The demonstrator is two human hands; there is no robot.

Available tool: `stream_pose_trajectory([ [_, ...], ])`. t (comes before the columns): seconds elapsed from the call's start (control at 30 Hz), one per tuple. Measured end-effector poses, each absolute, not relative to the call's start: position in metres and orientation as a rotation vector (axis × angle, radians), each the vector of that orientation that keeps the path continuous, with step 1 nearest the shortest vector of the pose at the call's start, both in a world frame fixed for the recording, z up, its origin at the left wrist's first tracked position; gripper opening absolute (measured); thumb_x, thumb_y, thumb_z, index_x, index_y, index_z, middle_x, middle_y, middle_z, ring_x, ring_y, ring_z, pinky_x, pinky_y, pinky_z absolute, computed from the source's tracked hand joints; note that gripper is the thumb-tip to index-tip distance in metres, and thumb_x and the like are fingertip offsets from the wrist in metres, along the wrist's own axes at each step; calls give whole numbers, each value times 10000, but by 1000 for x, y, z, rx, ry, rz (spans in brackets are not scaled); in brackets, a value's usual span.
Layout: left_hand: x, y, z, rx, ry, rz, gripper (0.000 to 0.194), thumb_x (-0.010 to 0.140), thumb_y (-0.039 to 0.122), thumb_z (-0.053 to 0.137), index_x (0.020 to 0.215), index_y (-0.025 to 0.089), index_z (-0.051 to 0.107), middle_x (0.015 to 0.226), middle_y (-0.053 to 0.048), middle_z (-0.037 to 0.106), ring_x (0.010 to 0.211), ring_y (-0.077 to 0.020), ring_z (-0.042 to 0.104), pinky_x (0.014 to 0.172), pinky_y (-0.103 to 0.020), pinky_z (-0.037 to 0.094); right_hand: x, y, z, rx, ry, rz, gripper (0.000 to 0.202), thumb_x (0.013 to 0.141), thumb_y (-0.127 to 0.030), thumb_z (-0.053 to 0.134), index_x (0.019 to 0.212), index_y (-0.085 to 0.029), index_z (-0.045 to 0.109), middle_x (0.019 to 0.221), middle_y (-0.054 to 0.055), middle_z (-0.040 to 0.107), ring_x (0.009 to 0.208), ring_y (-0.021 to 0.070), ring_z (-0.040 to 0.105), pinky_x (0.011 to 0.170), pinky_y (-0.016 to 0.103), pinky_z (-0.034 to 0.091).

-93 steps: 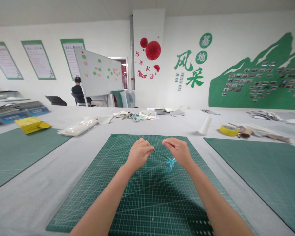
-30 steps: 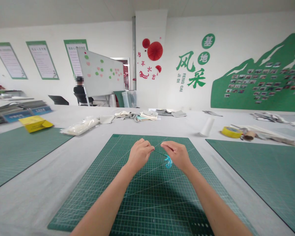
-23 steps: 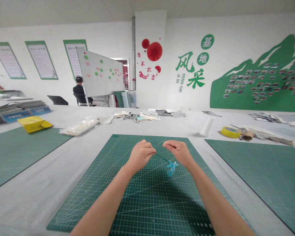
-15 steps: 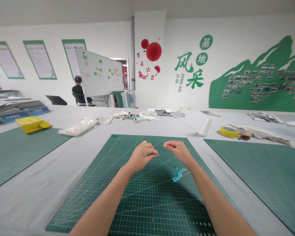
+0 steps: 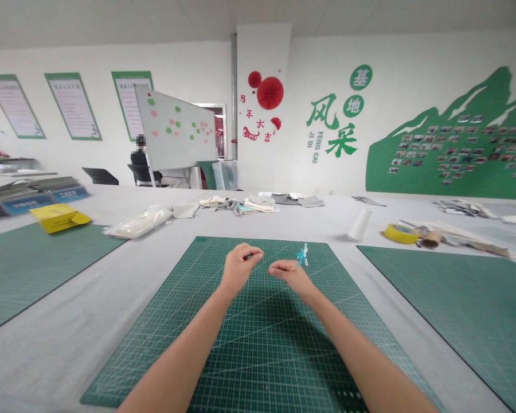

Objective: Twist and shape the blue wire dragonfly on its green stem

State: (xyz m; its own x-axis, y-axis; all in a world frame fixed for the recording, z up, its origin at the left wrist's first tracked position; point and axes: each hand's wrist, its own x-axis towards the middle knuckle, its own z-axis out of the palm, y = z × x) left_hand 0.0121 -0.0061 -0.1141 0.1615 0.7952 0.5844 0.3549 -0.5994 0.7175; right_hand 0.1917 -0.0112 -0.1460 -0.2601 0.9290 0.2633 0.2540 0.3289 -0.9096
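Observation:
Above a green cutting mat (image 5: 223, 344), my left hand (image 5: 241, 267) is closed in a pinch with its fingertips pointing right. A thin green stem, barely visible against the mat, seems to run from that pinch toward a light-blue and white flower-like piece (image 5: 302, 255). This piece shows just above the back of my right hand (image 5: 293, 276). My right hand is also pinched, thumb and fingers together, a short gap from the left fingertips. What sits between its fingertips is too small to make out.
Green mats lie left (image 5: 47, 269) and right (image 5: 451, 298). Around the mats are a yellow box (image 5: 58, 218), a plastic-wrapped packet (image 5: 140, 222), fabric scraps (image 5: 258, 203), a white roll (image 5: 360, 223) and yellow tape (image 5: 401, 233). A person (image 5: 140, 158) sits beyond, by a whiteboard (image 5: 178, 129).
The blue flower-like piece has swung up from below the hands to above my right hand. My left hand has shifted slightly left and up; my right hand has moved left and down.

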Motion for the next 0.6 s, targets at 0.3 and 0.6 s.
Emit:
stream_pose_trajectory([
  [0.3,7,2,-122,1966,1313,1519,112,781,233,567,781,192,671,748,3,624,689,-123,538,657,-250,403,169,-33,-138,-1087,-2005,515,241,843,-284,472,691,-191,636,629,-23,595,597,121,524,586,217,370],
  [0.6,10,-10,-116,2390,1418,1451,153,831,205,506,810,205,657,785,-14,612,793,-159,500,750,-300,395,169,-51,-118,-1069,-2059,152,224,892,-253,431,856,-230,651,812,-5,676,733,133,604,687,220,413],
])
